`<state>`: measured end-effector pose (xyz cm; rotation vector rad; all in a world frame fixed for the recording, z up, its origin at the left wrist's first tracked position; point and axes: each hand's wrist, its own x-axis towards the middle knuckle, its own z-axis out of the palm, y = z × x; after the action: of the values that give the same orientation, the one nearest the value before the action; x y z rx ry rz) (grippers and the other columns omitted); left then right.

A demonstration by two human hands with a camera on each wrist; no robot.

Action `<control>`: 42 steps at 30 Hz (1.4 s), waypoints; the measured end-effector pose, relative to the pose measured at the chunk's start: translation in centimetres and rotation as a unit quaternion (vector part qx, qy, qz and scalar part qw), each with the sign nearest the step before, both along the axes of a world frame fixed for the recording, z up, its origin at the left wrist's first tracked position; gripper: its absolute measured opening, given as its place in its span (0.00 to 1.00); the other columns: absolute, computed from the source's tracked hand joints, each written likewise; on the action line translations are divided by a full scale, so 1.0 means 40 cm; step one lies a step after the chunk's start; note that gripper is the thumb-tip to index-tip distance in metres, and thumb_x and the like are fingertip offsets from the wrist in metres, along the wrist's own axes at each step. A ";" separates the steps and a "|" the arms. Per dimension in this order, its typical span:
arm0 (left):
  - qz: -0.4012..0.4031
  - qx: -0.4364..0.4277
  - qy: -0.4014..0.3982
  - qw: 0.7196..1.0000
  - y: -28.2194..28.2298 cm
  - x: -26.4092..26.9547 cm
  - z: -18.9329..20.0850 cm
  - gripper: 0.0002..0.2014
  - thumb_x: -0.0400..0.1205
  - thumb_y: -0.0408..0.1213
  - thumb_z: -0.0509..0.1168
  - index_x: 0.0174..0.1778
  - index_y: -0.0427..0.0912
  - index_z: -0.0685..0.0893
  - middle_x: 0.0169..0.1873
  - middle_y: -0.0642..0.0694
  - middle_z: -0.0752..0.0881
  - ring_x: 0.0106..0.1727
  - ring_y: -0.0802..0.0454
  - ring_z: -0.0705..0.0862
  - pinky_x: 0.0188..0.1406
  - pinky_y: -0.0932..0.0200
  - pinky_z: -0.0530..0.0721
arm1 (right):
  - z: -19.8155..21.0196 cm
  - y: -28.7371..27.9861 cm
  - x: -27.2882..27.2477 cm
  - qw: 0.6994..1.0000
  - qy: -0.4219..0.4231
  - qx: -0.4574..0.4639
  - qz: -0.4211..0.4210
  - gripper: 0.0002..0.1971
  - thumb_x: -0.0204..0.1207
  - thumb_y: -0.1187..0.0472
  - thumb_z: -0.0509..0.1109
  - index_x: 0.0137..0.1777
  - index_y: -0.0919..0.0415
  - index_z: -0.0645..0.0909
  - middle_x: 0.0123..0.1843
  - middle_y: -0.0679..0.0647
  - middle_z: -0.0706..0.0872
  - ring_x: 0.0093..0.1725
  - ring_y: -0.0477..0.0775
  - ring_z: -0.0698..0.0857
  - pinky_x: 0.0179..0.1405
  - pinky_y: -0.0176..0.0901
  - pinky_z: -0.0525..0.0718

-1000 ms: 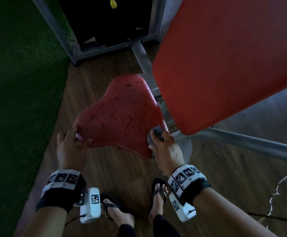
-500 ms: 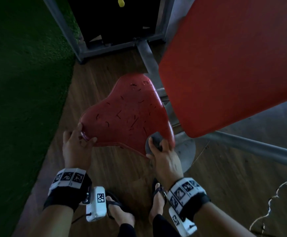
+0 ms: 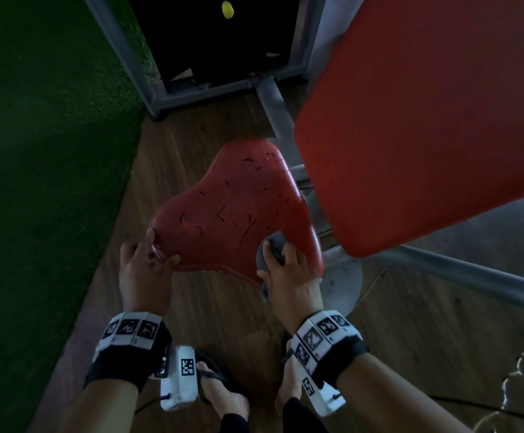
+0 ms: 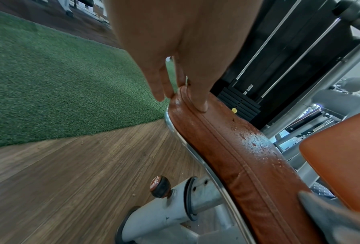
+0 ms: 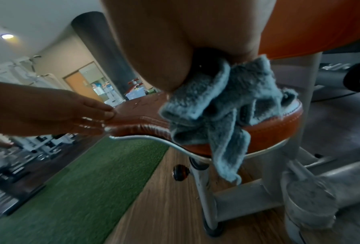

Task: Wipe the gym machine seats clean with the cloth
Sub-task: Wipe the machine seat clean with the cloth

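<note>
The red heart-shaped seat pad point(image 3: 229, 210) of the gym machine sits below me, scratched and wet with droplets point(image 4: 254, 142). My left hand point(image 3: 148, 264) grips its near left corner, thumb on top and fingers against the side point(image 4: 181, 89). My right hand point(image 3: 288, 276) holds a bunched grey-blue cloth point(image 3: 273, 248) on the seat's near right corner. In the right wrist view the cloth point(image 5: 222, 105) drapes over the seat's edge point(image 5: 275, 132) and hangs below it. The large red backrest pad point(image 3: 426, 120) slants above on the right.
Green turf point(image 3: 45, 157) lies to the left of the wooden floor point(image 3: 223, 314). The grey seat post with a round adjustment knob point(image 4: 160, 186) stands under the seat. The black weight stack in its grey frame point(image 3: 220, 51) is behind. A grey frame tube point(image 3: 473, 273) runs right.
The view has drifted so the seat sits slightly further right and lower. My right hand and cloth stay on the near right corner, shifted a little along the edge. My left hand keeps its grip.
</note>
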<state>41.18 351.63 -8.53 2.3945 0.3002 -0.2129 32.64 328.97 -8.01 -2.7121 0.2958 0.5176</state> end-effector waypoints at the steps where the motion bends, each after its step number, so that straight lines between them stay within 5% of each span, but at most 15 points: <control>1: 0.001 0.000 0.000 1.000 -0.001 -0.001 0.001 0.34 0.76 0.33 0.75 0.79 0.40 0.72 0.66 0.39 0.72 0.61 0.43 0.78 0.59 0.54 0.74 | -0.001 0.003 -0.013 1.000 -0.004 0.000 0.003 0.28 0.82 0.47 0.62 0.81 0.51 0.65 0.67 0.58 0.72 0.65 0.61 0.76 0.55 0.59 0.84; 3: 0.004 -0.004 0.000 1.000 -0.003 -0.002 0.001 0.34 0.76 0.33 0.75 0.79 0.40 0.72 0.66 0.39 0.72 0.61 0.44 0.77 0.59 0.55 0.74 | -0.009 -0.002 -0.021 1.000 -0.018 -0.003 0.005 0.28 0.80 0.47 0.65 0.79 0.52 0.69 0.64 0.58 0.74 0.62 0.62 0.78 0.49 0.58 0.86; 8: 0.007 -0.020 0.000 1.000 -0.004 -0.001 0.001 0.35 0.75 0.32 0.76 0.79 0.40 0.73 0.66 0.39 0.72 0.58 0.46 0.77 0.58 0.54 0.75 | -0.011 -0.031 0.026 1.000 0.011 0.010 0.026 0.32 0.83 0.49 0.60 0.84 0.49 0.53 0.73 0.57 0.63 0.70 0.60 0.69 0.66 0.57 0.77; 17: -0.010 -0.010 -0.001 1.000 0.006 -0.003 -0.009 0.35 0.76 0.35 0.76 0.79 0.41 0.71 0.66 0.41 0.73 0.60 0.41 0.80 0.60 0.45 0.82 | -0.032 -0.045 0.098 0.999 -0.003 -0.004 -0.053 0.27 0.84 0.47 0.57 0.82 0.46 0.57 0.71 0.54 0.65 0.68 0.59 0.73 0.59 0.57 0.81; 24: 0.000 -0.032 -0.018 0.999 0.005 -0.009 -0.017 0.35 0.74 0.34 0.78 0.78 0.41 0.74 0.63 0.42 0.73 0.57 0.46 0.79 0.58 0.49 0.81 | -0.010 -0.017 0.045 1.000 0.004 0.001 0.027 0.28 0.85 0.48 0.56 0.84 0.50 0.56 0.70 0.57 0.65 0.69 0.57 0.69 0.65 0.50 0.76; 31: -0.006 -0.017 -0.019 1.000 0.002 -0.013 -0.002 0.35 0.76 0.37 0.75 0.79 0.41 0.72 0.61 0.47 0.72 0.58 0.48 0.78 0.57 0.53 0.79 | -0.011 0.052 0.055 0.994 -0.024 -0.021 0.100 0.30 0.84 0.48 0.58 0.83 0.58 0.60 0.69 0.62 0.70 0.65 0.63 0.74 0.57 0.55 0.81; 42: -0.020 0.014 -0.001 1.000 0.000 -0.009 0.011 0.35 0.77 0.37 0.75 0.80 0.42 0.71 0.65 0.45 0.74 0.61 0.45 0.79 0.53 0.56 0.76 | -0.040 -0.013 0.211 0.999 -0.038 -0.004 -0.005 0.26 0.85 0.48 0.57 0.82 0.52 0.62 0.69 0.59 0.69 0.63 0.61 0.75 0.57 0.55 0.80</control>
<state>40.80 351.62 -8.09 2.4290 0.2546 -0.2257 41.07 328.45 -9.60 -2.7296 0.2907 0.4102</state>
